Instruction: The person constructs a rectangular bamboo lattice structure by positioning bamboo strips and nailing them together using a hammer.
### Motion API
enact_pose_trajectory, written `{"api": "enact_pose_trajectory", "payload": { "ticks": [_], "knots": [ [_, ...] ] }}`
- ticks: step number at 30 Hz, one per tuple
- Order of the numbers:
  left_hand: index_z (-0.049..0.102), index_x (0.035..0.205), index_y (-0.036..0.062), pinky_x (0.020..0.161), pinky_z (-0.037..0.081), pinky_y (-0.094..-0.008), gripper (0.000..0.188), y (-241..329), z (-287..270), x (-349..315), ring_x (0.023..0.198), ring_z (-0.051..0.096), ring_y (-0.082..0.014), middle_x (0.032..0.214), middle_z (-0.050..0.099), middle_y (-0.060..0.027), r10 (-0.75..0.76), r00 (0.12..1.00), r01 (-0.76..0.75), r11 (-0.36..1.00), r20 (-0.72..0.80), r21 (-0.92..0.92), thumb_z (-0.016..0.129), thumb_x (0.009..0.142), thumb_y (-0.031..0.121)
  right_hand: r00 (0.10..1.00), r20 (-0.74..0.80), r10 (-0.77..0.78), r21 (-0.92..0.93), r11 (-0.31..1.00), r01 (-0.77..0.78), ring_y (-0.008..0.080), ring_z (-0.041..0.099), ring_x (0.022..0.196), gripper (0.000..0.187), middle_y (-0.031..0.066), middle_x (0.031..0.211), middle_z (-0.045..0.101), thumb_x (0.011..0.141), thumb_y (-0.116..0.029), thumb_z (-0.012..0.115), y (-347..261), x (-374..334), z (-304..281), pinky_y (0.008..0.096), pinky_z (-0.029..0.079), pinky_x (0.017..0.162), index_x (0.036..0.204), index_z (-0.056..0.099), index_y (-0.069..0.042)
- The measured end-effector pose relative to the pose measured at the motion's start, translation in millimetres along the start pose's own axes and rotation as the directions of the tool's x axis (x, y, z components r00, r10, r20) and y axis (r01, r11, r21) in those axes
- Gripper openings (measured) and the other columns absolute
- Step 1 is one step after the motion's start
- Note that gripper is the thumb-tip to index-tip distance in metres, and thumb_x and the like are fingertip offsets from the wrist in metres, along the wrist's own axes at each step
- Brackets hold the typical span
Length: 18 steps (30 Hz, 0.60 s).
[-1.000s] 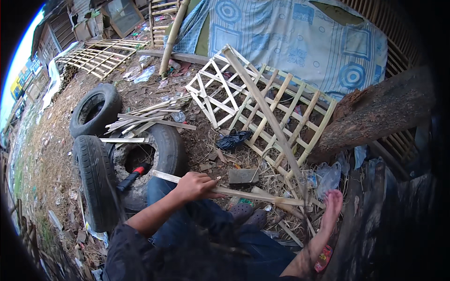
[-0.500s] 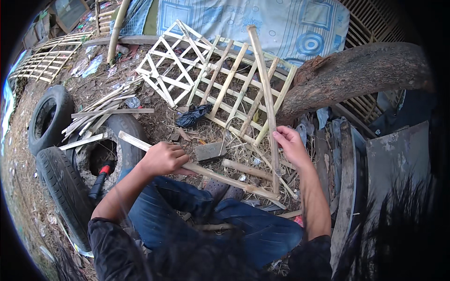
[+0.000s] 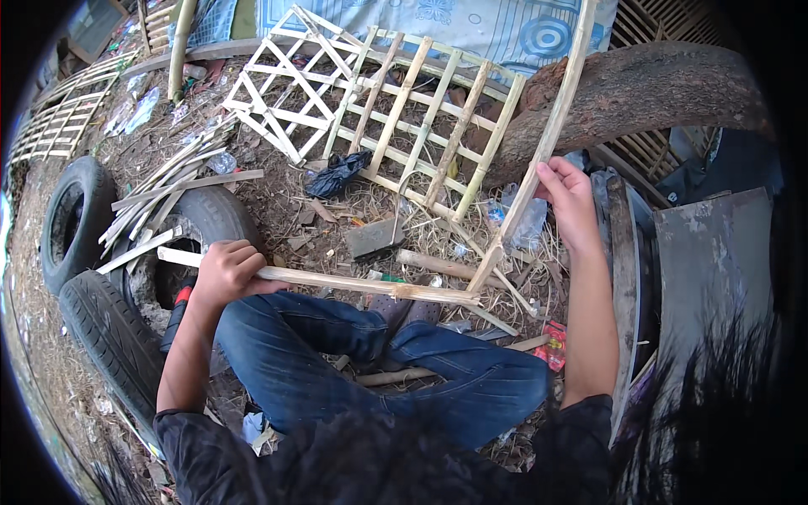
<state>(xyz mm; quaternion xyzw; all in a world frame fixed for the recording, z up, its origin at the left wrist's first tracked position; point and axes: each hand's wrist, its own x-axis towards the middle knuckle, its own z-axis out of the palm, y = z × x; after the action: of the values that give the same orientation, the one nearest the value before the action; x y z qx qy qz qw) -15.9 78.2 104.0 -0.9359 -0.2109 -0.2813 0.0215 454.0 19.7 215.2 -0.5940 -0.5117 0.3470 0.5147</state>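
My left hand (image 3: 229,273) is closed around a pale bamboo strip (image 3: 337,281) that lies across above my crossed legs. A rough, splintered spot shows near that strip's right end. Between the thumb and fingers of my right hand (image 3: 568,198) is a second, longer bamboo strip (image 3: 547,143), slanting up and away to the right. The two strips meet in a wide angle in front of my right knee; whether they are still joined there I cannot tell. Beyond them a bamboo lattice panel (image 3: 412,126) rests on the ground.
Old tyres (image 3: 77,210) stand at the left, with loose bamboo strips (image 3: 168,198) beside them. A red-and-black handle (image 3: 178,316) is partly hidden by my left arm. A stone block (image 3: 374,238) and a black plastic bag (image 3: 338,174) lie ahead; a thick trunk (image 3: 640,105) crosses at right.
The angle between the two strips has widened. My right hand has swung its strip up and to the right, while my left hand has shifted left. The view has moved slightly.
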Motion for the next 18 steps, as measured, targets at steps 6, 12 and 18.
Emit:
{"api": "enact_pose_trajectory", "payload": {
  "ticks": [6, 12, 18],
  "knots": [
    [0.04, 0.054, 0.0114, 0.042, 0.039, -0.0329, 0.052, 7, 1, -10, 0.047, 0.05, -0.0191, 0.051, 0.039, -0.0015, -0.036, 0.999, 0.035, 0.998, 0.029, 0.048, 0.081, 0.065, 0.041, 0.996, 0.033, 0.079, 0.013, 0.997, -0.08, 0.01, 0.064, 0.073, 0.015, 0.0042, 0.085, 0.068, 0.094, -0.017, 0.058, 14, -7, 7, 0.0254, 0.052, 0.07, 0.095, 0.061, -0.002],
    [0.04, 0.054, 0.0117, 0.041, 0.039, -0.0327, 0.052, 13, 8, -13, 0.047, 0.05, -0.0182, 0.051, 0.04, -0.0007, -0.018, 0.999, 0.015, 0.999, 0.051, 0.05, 0.081, 0.064, 0.042, 0.97, 0.178, 0.165, 0.093, 0.979, -0.183, 0.0114, 0.062, 0.091, 0.034, 0.0074, 0.102, 0.066, 0.091, -0.017, 0.063, 49, -29, 4, 0.0272, 0.05, 0.075, 0.119, 0.052, -0.002],
    [0.04, 0.054, 0.0113, 0.041, 0.038, -0.0326, 0.051, 18, 17, -3, 0.046, 0.049, -0.0177, 0.05, 0.04, -0.0006, -0.025, 0.999, 0.023, 0.999, 0.033, 0.043, 0.082, 0.062, 0.04, 0.931, 0.237, 0.277, 0.157, 0.935, -0.318, 0.0152, 0.06, 0.096, 0.048, 0.0096, 0.105, 0.061, 0.089, -0.016, 0.064, 102, -66, -5, 0.0295, 0.05, 0.079, 0.13, 0.045, 0.0]
  ]
}}
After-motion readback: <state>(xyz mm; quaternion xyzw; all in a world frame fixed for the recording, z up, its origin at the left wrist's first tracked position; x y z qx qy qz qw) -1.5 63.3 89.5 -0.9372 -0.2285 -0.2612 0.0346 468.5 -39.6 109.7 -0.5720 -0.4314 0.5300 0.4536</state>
